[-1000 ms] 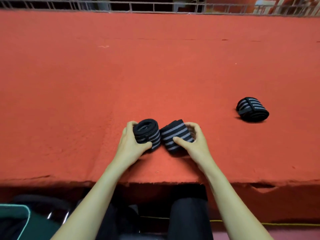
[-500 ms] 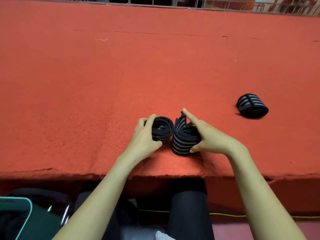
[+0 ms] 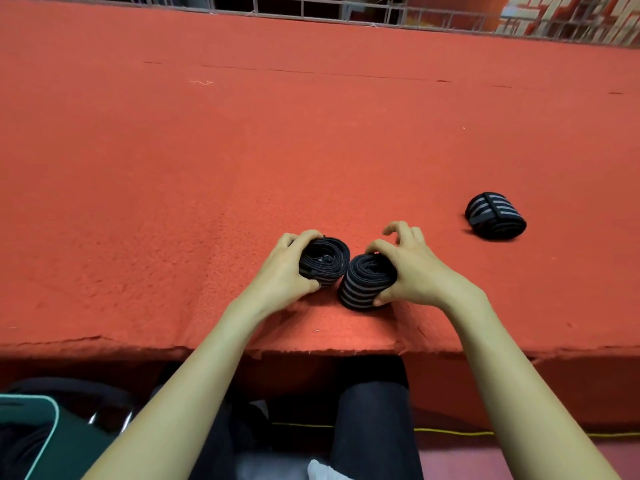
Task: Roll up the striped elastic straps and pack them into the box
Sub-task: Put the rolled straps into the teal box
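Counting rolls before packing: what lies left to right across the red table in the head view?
left hand → left strap roll → right strap roll → right hand → loose strap roll

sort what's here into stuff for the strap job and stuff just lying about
Job: left roll gripped by left hand; right roll gripped by right hand; third roll lying apart on the red cloth. No box in view.
Lying about: teal-edged bag; yellow cord; wire railing.
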Demonstrator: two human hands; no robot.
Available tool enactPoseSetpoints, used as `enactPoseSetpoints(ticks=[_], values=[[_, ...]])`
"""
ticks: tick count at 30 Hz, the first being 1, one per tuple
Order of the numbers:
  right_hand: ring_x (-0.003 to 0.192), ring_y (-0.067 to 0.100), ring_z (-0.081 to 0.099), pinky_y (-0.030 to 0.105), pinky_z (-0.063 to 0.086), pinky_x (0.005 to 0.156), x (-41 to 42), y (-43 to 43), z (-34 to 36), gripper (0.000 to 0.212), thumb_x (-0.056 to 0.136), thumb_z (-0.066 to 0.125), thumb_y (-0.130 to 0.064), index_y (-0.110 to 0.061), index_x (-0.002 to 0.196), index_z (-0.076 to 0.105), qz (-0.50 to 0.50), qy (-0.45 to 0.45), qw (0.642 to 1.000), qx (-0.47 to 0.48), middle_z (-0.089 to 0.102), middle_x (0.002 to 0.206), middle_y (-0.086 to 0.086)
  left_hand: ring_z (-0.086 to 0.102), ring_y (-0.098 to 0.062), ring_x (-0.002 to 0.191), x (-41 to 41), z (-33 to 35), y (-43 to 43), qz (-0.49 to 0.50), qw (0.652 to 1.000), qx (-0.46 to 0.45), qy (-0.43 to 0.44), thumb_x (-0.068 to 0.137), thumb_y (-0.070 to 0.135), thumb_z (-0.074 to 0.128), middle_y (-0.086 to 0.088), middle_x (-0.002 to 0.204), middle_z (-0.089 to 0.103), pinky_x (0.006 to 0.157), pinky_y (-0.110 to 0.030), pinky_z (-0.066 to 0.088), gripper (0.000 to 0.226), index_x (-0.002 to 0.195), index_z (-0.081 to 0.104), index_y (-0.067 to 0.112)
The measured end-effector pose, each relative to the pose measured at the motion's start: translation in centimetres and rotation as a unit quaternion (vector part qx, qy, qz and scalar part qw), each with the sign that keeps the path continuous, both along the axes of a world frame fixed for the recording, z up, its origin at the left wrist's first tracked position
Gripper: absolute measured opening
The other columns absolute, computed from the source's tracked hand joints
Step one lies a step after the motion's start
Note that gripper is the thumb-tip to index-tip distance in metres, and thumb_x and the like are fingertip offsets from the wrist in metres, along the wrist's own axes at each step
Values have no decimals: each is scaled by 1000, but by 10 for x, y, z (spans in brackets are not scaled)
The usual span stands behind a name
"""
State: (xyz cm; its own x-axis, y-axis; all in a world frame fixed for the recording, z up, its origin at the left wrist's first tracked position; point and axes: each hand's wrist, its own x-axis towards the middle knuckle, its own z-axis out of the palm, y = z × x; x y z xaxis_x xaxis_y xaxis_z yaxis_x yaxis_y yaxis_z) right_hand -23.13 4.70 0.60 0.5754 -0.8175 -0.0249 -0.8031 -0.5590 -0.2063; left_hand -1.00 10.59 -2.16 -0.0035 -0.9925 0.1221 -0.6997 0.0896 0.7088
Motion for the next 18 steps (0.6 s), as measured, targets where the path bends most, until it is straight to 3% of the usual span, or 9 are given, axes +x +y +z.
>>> enactPoseSetpoints(ticks=[2,5,8,12,16,18], values=[[127,24,32,35,35,104,0,1,0,74,59,86,-35,-21,122,48,16,-22,999,28,37,133,4,48,-15,101,5,-2,2,23,1000,-9,-9,68,17,74,2,112,46,87,-23,37,66,125,45,33],[101,21,55,39,47,83,6,4,1,63,63,83,-36,-24,112,45,3,-42,997,58,56,106,-6,50,-18,99,15,-5,7,65,997,-30,0,63,23,77,0,103,54,82,-26,36,61,118,51,30],[97,21,57,37,46,77,26,9,0,61,65,80,-39,-25,112,45,-6,-64,998,25,60,108,-5,51,-16,94,34,-4,25,117,991,-56,30,62,22,79,-1,99,56,76,-21,31,57,114,54,29],[101,25,58,35,45,80,83,18,6,61,67,80,-35,-19,117,48,19,-154,988,-21,63,111,1,49,-10,97,77,4,68,211,969,-113,59,63,21,83,2,105,53,80,-14,30,59,115,56,25],[110,22,56,35,44,87,162,37,11,71,69,79,-36,-24,128,42,88,-217,972,-8,60,120,-1,49,-7,97,130,16,129,313,933,-164,67,63,16,83,4,108,55,80,-2,30,57,114,57,21],[114,21,54,34,43,90,204,53,10,78,70,79,-38,-27,136,38,142,-221,965,6,58,125,1,49,-6,93,153,18,164,370,913,-169,46,64,18,83,6,107,55,78,-7,31,56,112,54,22]])
